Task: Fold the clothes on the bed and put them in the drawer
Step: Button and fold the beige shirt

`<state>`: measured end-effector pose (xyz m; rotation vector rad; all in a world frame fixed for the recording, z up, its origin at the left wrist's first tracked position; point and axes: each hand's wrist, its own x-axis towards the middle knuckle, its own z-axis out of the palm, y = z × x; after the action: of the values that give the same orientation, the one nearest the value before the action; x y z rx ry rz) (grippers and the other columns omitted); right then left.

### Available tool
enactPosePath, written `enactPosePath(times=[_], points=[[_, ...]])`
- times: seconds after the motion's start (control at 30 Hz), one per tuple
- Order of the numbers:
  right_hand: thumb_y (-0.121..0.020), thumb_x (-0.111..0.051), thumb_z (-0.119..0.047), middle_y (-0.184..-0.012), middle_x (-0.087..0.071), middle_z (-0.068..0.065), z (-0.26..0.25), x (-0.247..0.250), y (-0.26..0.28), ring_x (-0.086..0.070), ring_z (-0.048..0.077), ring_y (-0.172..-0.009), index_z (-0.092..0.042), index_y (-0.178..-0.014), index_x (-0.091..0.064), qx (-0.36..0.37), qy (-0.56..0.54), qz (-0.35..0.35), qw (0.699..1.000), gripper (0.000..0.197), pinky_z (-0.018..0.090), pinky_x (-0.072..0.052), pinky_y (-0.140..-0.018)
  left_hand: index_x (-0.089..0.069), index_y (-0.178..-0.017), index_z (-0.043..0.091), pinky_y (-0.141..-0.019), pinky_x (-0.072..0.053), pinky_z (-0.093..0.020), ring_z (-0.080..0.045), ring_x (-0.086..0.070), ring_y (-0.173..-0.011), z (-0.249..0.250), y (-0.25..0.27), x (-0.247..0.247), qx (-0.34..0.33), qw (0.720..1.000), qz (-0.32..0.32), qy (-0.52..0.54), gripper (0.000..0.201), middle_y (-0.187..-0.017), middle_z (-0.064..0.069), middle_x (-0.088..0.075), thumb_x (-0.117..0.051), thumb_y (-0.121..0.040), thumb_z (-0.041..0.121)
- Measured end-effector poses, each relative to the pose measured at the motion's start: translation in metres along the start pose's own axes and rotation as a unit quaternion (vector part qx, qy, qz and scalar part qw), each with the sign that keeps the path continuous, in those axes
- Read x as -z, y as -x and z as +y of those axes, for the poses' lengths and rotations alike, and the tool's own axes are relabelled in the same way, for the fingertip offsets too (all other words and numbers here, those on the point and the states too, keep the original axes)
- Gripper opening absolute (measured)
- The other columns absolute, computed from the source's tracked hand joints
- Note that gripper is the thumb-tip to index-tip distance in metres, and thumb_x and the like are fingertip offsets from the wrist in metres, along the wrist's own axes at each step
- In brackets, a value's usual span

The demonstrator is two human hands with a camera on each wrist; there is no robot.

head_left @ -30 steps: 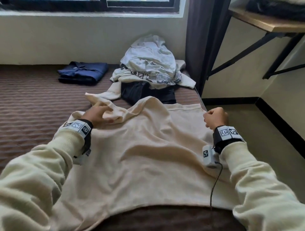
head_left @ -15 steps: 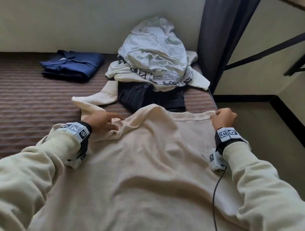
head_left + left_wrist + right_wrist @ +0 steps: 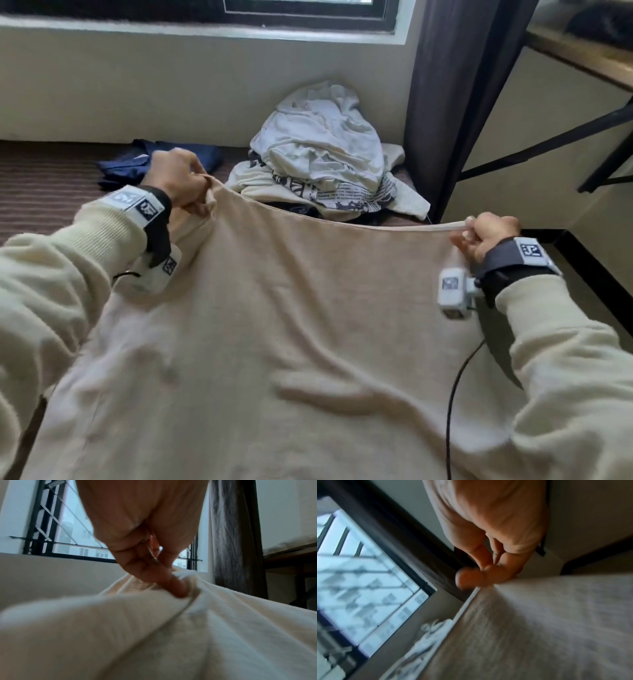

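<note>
A large cream garment is spread toward me, its far edge lifted off the bed and stretched between my hands. My left hand pinches the far left corner of that edge; the left wrist view shows the fingers bunching the cream cloth. My right hand pinches the hem at the far right corner, and the right wrist view shows the thumb pressed on the hem of the cloth.
A pile of unfolded white and printed clothes over a dark garment lies on the striped bed by the wall. A folded navy garment lies left of it. A dark curtain and a wooden shelf stand at right.
Both hands have lifted the garment's far edge off the bed and pulled it taut. The left hand rose and moved away from me, and the loose sleeve fold by it is gone.
</note>
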<state>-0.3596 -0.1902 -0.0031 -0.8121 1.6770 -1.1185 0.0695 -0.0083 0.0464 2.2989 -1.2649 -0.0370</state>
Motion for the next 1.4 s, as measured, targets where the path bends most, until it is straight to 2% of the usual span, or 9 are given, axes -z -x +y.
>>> enactPosePath(times=[0.13, 0.33, 0.5, 0.7, 0.8, 0.93, 1.07, 1.2, 1.4], points=[[-0.081, -0.057, 0.004, -0.085, -0.054, 0.016, -0.015, -0.007, -0.011, -0.066, 0.035, -0.076, -0.003, -0.088, -0.048, 0.014, -0.115, -0.035, 0.993, 0.014, 0.033, -0.055, -0.050, -0.073, -0.099, 0.009, -0.091, -0.052, -0.041, -0.039, -0.062, -0.100, 0.014, -0.013, -0.013, 0.006, 0.998, 0.027, -0.056, 0.020, -0.102, -0.024, -0.068, -0.064, -0.082, 0.014], [-0.089, -0.050, 0.007, -0.077, -0.051, -0.001, 0.023, -0.006, 0.011, -0.049, 0.009, -0.065, -0.001, -0.127, -0.055, 0.110, -0.043, -0.041, 0.992, 0.039, 0.026, -0.048, -0.069, -0.010, -0.153, 0.009, -0.111, -0.031, -0.040, -0.038, -0.038, -0.134, -0.005, 0.022, -0.046, 0.065, 0.983, -0.154, -0.081, 0.092, -0.148, -0.026, -0.035, -0.070, -0.084, 0.023], [-0.088, -0.055, 0.007, -0.075, -0.060, 0.001, 0.072, 0.030, 0.061, -0.053, 0.009, -0.066, -0.002, -0.094, -0.066, 0.113, 0.012, -0.120, 0.986, 0.015, 0.014, -0.044, -0.055, -0.047, -0.138, 0.005, -0.107, -0.032, -0.039, -0.035, -0.044, -0.127, -0.025, 0.101, -0.045, 0.011, 0.999, 0.005, 0.050, 0.060, -0.135, -0.021, -0.051, -0.068, -0.082, 0.008], [-0.090, -0.059, 0.001, -0.075, -0.070, -0.002, 0.128, 0.106, 0.126, -0.062, 0.008, -0.068, -0.010, -0.090, -0.067, 0.065, -0.010, -0.146, 0.987, 0.013, 0.020, -0.048, -0.061, -0.070, -0.109, 0.018, -0.097, -0.047, -0.045, -0.033, -0.059, -0.110, -0.070, 0.249, -0.034, 0.229, 0.964, 0.028, 0.131, 0.034, -0.116, -0.015, -0.067, -0.069, -0.076, 0.025], [-0.088, -0.057, 0.006, -0.048, -0.063, -0.011, 0.157, 0.148, 0.148, -0.057, 0.000, -0.047, -0.011, -0.080, -0.063, 0.056, -0.031, -0.075, 0.995, 0.020, 0.012, -0.043, -0.040, -0.068, -0.112, 0.019, -0.105, -0.038, -0.050, -0.036, -0.053, -0.118, -0.083, 0.307, -0.033, 0.288, 0.953, 0.059, 0.071, 0.034, -0.124, -0.016, -0.060, -0.066, -0.078, 0.019], [-0.081, -0.073, -0.008, -0.081, -0.067, 0.000, 0.213, 0.206, 0.163, -0.060, 0.021, -0.086, -0.016, -0.091, -0.066, 0.039, 0.010, 0.025, 0.999, 0.015, 0.031, -0.051, -0.075, -0.033, -0.141, 0.006, -0.113, -0.021, -0.052, -0.044, -0.035, -0.131, -0.087, 0.369, -0.030, 0.416, 0.906, 0.034, 0.070, 0.082, -0.146, -0.022, -0.028, -0.075, -0.075, 0.028], [-0.064, -0.083, -0.036, -0.112, -0.065, 0.012, 0.249, 0.228, 0.173, -0.057, 0.034, -0.112, -0.014, -0.117, -0.062, 0.028, 0.149, 0.028, 0.988, 0.062, 0.044, -0.047, -0.098, -0.021, -0.144, 0.004, -0.115, -0.011, -0.053, -0.046, -0.014, -0.141, -0.086, 0.383, -0.020, 0.469, 0.878, 0.042, 0.089, 0.100, -0.149, -0.030, -0.018, -0.080, -0.071, 0.039], [-0.072, -0.079, -0.024, -0.103, -0.069, 0.019, 0.236, 0.234, 0.190, -0.061, 0.036, -0.099, -0.008, -0.102, -0.072, 0.043, 0.192, 0.075, 0.978, 0.034, 0.038, -0.047, -0.088, -0.026, -0.140, -0.005, -0.115, -0.021, -0.046, -0.043, -0.028, -0.137, -0.090, 0.388, -0.007, 0.483, 0.866, 0.044, 0.126, 0.092, -0.145, -0.031, -0.031, -0.079, -0.075, 0.034], [-0.078, -0.076, -0.012, -0.091, -0.065, 0.007, 0.228, 0.243, 0.207, -0.058, 0.019, -0.081, -0.006, -0.098, -0.070, 0.055, -0.044, 0.086, 0.994, 0.022, 0.031, -0.051, -0.081, -0.047, -0.134, -0.004, -0.107, -0.035, -0.037, -0.038, -0.046, -0.130, -0.103, 0.391, 0.010, 0.489, 0.846, 0.109, 0.182, 0.045, -0.141, -0.024, -0.047, -0.053, -0.090, 0.003]])
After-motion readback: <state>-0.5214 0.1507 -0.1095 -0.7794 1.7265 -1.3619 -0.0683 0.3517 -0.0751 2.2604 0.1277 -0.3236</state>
